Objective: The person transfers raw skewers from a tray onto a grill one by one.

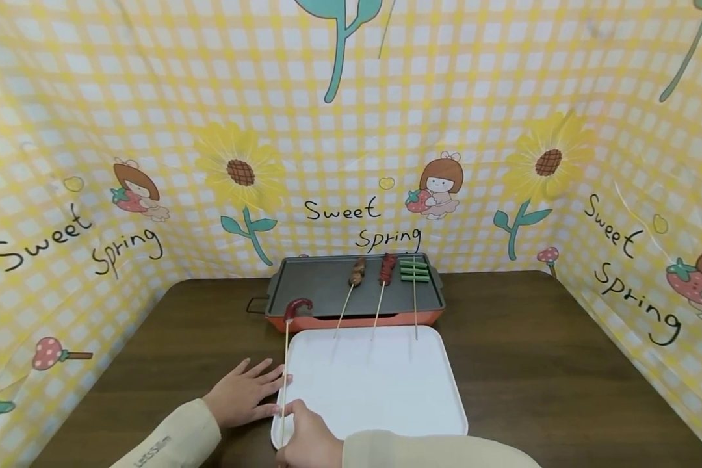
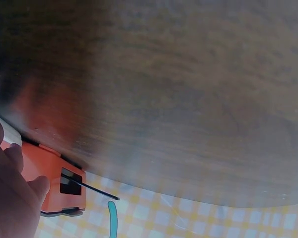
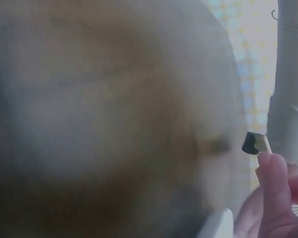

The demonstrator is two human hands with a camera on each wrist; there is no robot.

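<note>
My right hand (image 1: 311, 439) pinches the lower stick of a skewer carrying a dark red, curled tentacle-like piece (image 1: 295, 309). That piece overlaps the front left corner of the grill plate (image 1: 316, 279) in the head view. In the right wrist view a small dark and pale tab (image 3: 253, 143) shows at the stick by the right fingers. My left hand (image 1: 246, 391), fingers straight and spread, rests at the left rim of the white tray (image 1: 380, 390), fingertips beside the stick. Three skewers lie on the plate: brown meat (image 1: 357, 273), red meat (image 1: 387, 270) and green vegetable pieces (image 1: 414, 271).
The orange grill body (image 1: 351, 322) stands behind the tray, a wire handle (image 1: 256, 305) jutting out at its left. The three skewers' sticks reach forward over the tray's back rim. Yellow checked cloth (image 1: 351, 149) walls the dark wooden table (image 1: 538, 364) at the back and sides.
</note>
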